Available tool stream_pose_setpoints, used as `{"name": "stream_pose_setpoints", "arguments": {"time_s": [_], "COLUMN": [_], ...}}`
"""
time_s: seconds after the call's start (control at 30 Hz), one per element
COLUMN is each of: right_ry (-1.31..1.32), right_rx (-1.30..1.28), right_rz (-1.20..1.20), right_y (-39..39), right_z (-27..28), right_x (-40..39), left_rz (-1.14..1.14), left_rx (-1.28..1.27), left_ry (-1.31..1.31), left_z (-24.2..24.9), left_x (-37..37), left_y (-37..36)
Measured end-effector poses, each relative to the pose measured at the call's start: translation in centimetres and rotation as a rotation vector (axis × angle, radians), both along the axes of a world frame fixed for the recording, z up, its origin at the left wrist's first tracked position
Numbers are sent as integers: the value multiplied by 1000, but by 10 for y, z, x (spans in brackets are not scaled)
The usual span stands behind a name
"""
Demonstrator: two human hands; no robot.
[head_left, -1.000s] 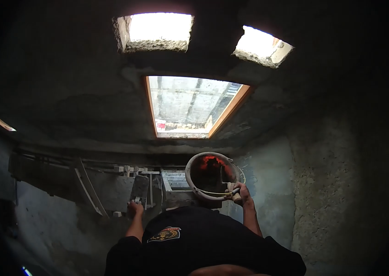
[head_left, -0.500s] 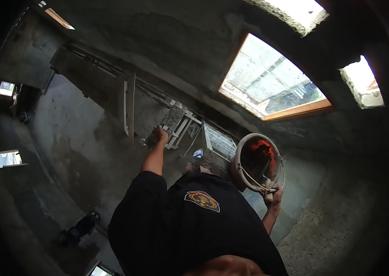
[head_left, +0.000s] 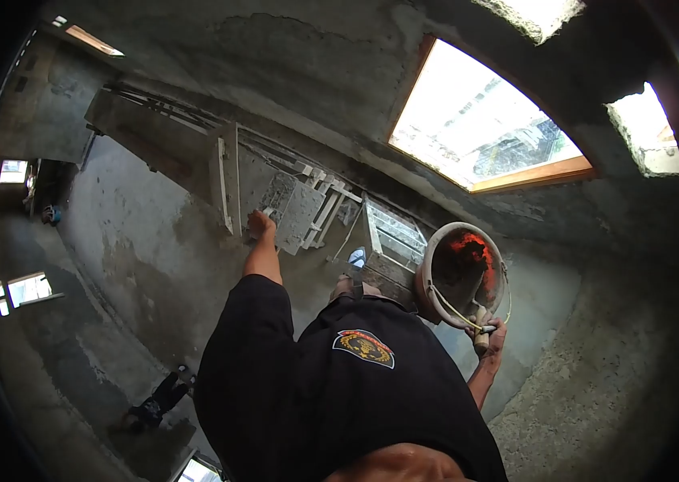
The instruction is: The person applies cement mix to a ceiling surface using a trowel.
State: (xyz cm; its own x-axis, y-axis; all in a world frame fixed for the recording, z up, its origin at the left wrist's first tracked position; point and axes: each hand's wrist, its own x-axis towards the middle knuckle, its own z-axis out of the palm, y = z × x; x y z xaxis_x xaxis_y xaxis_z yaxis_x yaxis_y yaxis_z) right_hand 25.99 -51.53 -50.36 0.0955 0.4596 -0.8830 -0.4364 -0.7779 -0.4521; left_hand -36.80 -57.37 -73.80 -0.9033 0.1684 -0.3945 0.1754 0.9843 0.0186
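Overhead, head view: a person in a black shirt [head_left: 339, 377] stands in a bare cement-rendered room, seen from above through a wide lens.

Right hand [head_left: 490, 336]: closed around the grip of a wire handle, carrying a bucket [head_left: 461, 275] at the person's right side. Bucket is tilted so its mouth faces the camera; inside is dark with a red-orange patch near the upper rim. Whether it holds any material I cannot tell.

Left hand [head_left: 260, 225]: raised, arm stretched out, clamped on the handle of a flat float [head_left: 297, 215], whose grey face lies against or just beside the wall [head_left: 138, 241]. Contact cannot be confirmed.

Hands well apart, one on each tool.

Surroundings: metal scaffold frame [head_left: 387, 241] between float and bucket; wood-framed window [head_left: 484, 128] bright at top right; two rough openings along the top edge.

Progress, as a judgement: wall around the float looks grey and fairly even, while the surface at lower right looks coarse and pebbly, so some rendering seems done and some left.
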Motion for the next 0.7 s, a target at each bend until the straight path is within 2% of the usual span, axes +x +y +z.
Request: {"name": "stream_pose_setpoints", "arguments": {"time_s": [0.07,0.17,0.33,0.47,0.5,0.53,0.6,0.7], "right_ry": [-14,19,87,51,35,25,37,102], "right_rx": [-8,-5,96,76,104,119,132,214], "right_rz": [14,-22,2,-3,46,-26,25,71], "right_y": [2,6,4,3,1,2,5,-1], "right_z": [3,5,-5,-8,-5,4,25,-20], "right_x": [-1,-5,1,-1,-3,-13,-25,-1], "left_rz": [-48,-79,-129,-308,-402,-501,-532,-682], "left_rx": [-62,-47,-7,155,173,200,352,682], "left_ry": [-21,-61,-170,-277,-286,-293,-389,-397], "left_z": [24,-5,17,18,13,8,31,86], "left_x": [3,3,60,118,130,142,173,227], "left_y": [5,-2,-2,-2,-2,4,24,60]}}
